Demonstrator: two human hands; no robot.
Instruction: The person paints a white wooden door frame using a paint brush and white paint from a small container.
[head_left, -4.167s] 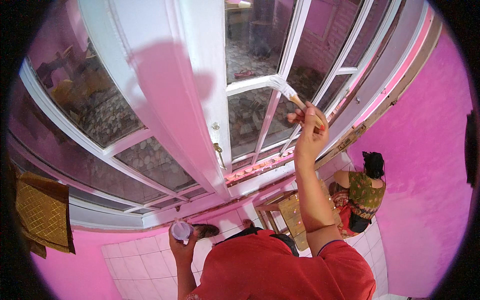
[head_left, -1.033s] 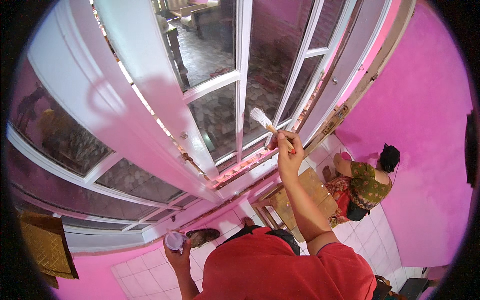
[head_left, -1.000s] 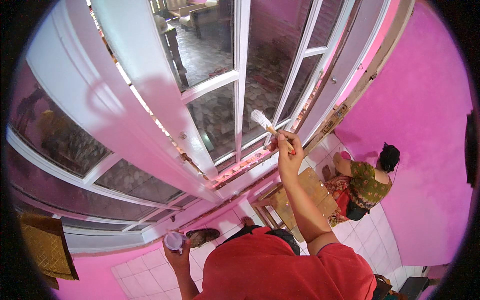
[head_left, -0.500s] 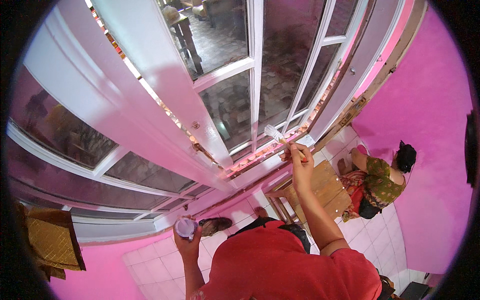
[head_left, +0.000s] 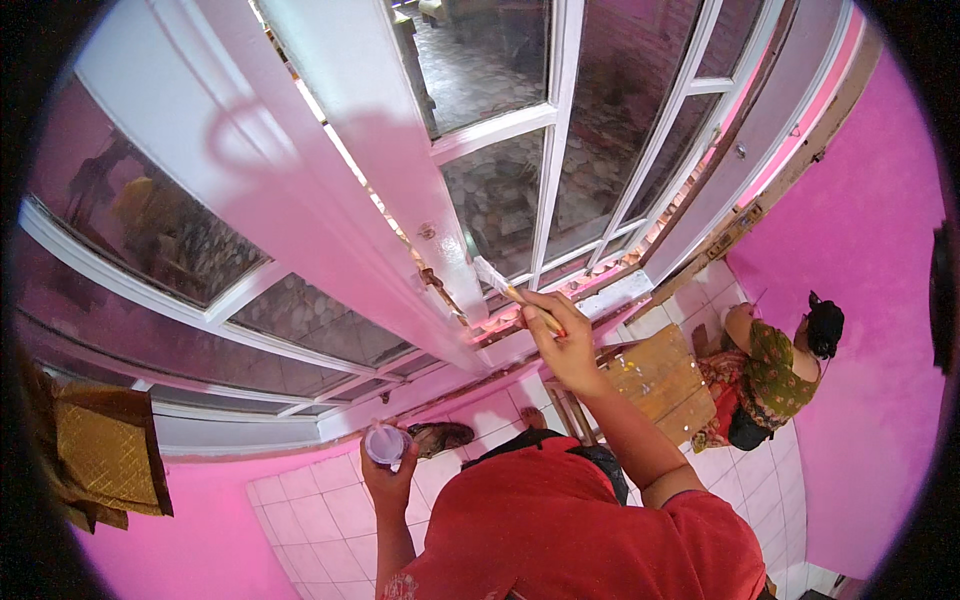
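My right hand (head_left: 560,340) is closed round the wooden handle of a paintbrush (head_left: 512,292). The brush's whitish bristles lie at the lower part of a white window frame (head_left: 437,225), close to the corner of a glass pane (head_left: 497,185); whether they touch the frame or the glass I cannot tell. Lower down on the left, my left hand (head_left: 390,478) grips a small clear cup (head_left: 387,443) that looks pale lilac inside. It is held in front of the pink wall below the windows.
A wooden stool (head_left: 655,385) with pale spots stands right of me on white floor tiles (head_left: 330,510). Beyond it another person (head_left: 775,370) sits low by the pink wall (head_left: 850,250). Gold-brown cloth (head_left: 105,450) hangs at the far left. Another window frame (head_left: 220,320) spreads leftward.
My right hand has moved left with the paintbrush, from the middle window bars to the frame's lower left side. My left hand still holds the cup. The view has shifted a little.
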